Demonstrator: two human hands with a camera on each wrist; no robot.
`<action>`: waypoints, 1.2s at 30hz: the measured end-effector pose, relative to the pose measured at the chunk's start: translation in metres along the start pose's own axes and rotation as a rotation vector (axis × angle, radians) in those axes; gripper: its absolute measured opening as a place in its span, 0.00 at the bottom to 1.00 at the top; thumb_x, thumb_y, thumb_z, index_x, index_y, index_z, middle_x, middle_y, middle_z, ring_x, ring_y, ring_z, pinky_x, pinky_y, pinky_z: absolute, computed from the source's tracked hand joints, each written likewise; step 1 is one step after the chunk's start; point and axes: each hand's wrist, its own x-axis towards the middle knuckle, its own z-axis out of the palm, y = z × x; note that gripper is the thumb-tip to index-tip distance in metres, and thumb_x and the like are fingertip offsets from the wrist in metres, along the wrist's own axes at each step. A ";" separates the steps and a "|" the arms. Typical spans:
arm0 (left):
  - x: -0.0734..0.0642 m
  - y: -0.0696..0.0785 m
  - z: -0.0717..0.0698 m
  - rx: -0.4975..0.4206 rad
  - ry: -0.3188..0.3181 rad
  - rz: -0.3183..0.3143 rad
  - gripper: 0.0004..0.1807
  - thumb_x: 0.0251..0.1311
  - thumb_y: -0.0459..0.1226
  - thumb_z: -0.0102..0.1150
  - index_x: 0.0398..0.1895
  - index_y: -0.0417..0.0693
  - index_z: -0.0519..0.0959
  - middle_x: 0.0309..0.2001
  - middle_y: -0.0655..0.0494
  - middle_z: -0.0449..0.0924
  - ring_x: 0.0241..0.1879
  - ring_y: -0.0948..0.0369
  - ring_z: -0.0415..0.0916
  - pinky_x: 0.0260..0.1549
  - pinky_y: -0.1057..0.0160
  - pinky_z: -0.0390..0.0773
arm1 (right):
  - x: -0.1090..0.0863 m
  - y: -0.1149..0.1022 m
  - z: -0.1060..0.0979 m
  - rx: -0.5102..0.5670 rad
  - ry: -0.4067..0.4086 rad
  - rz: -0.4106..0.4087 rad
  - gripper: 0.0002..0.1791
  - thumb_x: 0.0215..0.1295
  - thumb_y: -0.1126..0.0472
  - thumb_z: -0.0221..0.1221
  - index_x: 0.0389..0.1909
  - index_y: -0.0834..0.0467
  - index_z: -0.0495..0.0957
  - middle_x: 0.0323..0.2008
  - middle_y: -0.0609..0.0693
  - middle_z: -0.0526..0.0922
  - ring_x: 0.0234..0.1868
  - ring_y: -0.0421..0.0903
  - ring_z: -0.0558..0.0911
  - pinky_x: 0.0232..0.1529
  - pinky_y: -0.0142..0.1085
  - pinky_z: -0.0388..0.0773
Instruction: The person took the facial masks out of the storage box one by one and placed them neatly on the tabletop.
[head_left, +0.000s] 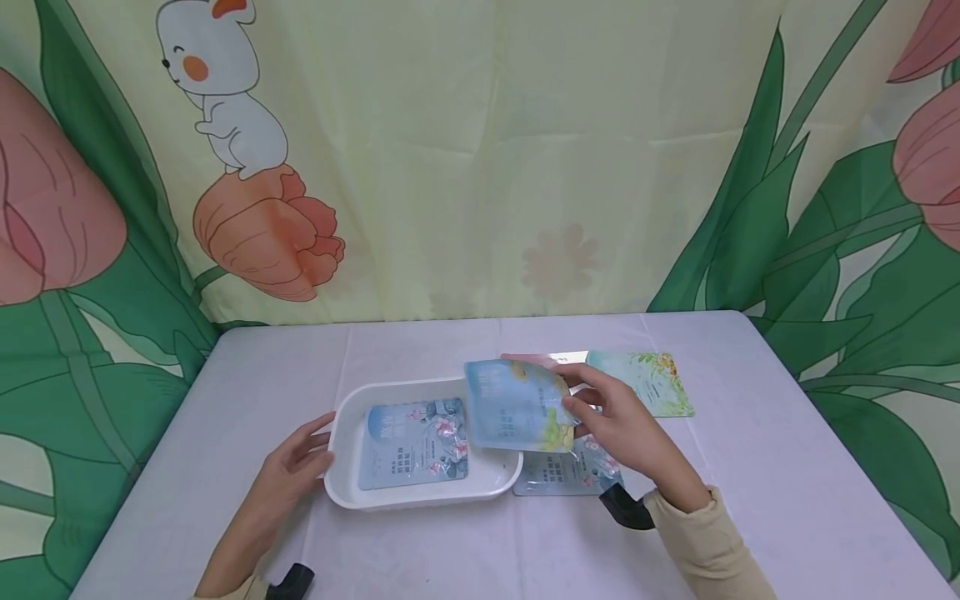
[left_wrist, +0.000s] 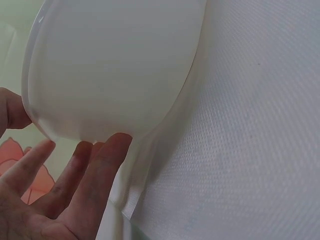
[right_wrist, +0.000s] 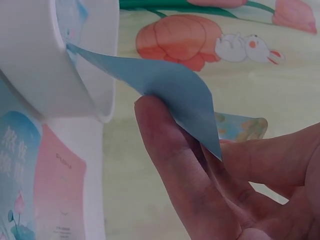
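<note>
At the left end of a white, round-cornered plastic tray (head_left: 491,477), left hand (head_left: 288,462) with fingers apart, tips against the wall. Inside, flat, a pale-blue packet (head_left: 412,446) with pink flower print. Just right, on white cloth (head_left: 540,550), a matching packet (head_left: 546,477), partly hidden. Over the tray's right end, a glossy sky-blue packet (head_left: 517,404) with yellow-green print, pinched at its right edge between thumb and fingers of the right hand (head_left: 618,425); long axis leftward from the fingertips, roughly along the tray's; left hand well apart. Contact with the tray: cannot tell. Farther back, a mint-green, leaf-printed packet (head_left: 656,383) and half-hidden pink packet (head_left: 551,359); beyond, a pale-yellow, tulip-printed curtain (head_left: 450,192).
</note>
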 end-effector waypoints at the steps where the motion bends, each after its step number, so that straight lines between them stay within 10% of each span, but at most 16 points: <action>1: 0.000 0.000 0.000 -0.001 0.000 0.002 0.33 0.68 0.45 0.59 0.74 0.57 0.62 0.66 0.42 0.71 0.50 0.73 0.79 0.45 0.62 0.83 | -0.001 0.000 -0.001 -0.005 0.002 0.000 0.23 0.70 0.72 0.54 0.65 0.61 0.70 0.55 0.63 0.75 0.46 0.53 0.84 0.34 0.37 0.86; 36: -0.001 0.001 0.000 -0.003 0.001 -0.006 0.32 0.68 0.44 0.59 0.74 0.58 0.62 0.66 0.42 0.71 0.56 0.59 0.79 0.47 0.62 0.83 | -0.027 0.006 -0.048 -0.098 0.115 0.069 0.22 0.72 0.67 0.55 0.66 0.64 0.67 0.56 0.62 0.72 0.43 0.46 0.83 0.37 0.36 0.86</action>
